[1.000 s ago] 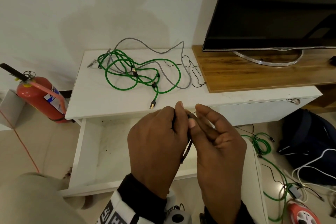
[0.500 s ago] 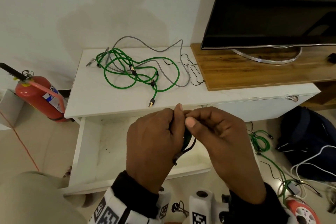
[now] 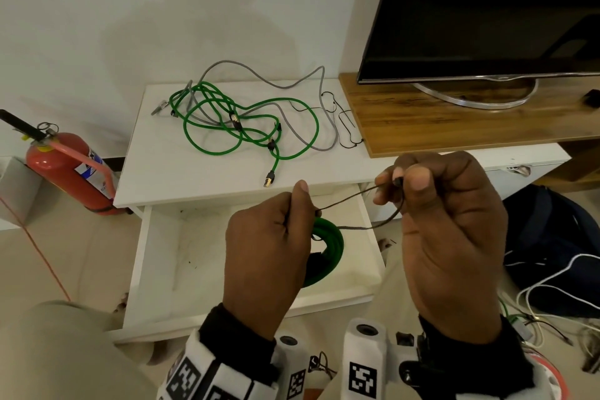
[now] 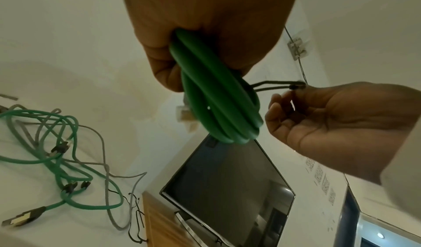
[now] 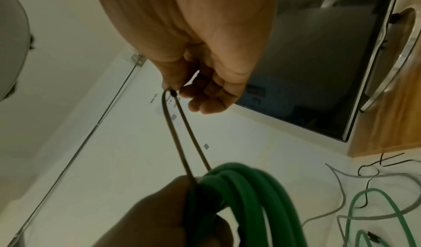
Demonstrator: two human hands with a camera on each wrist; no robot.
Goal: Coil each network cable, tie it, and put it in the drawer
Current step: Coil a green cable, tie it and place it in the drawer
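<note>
2 hands [image 3: 357,221] stretch tie [image 3: 357,196] rightward from coil [image 3: 329,247].

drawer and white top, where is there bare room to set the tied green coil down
The open drawer shows bare floor left of the left hand. The white cabinet top is bare along its front left, up to the gold connector. The back is crowded with tangled green and grey cables.

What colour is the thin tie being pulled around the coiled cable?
Dark brown to black; the tie shows best in the right wrist view, against the white wall.
</note>
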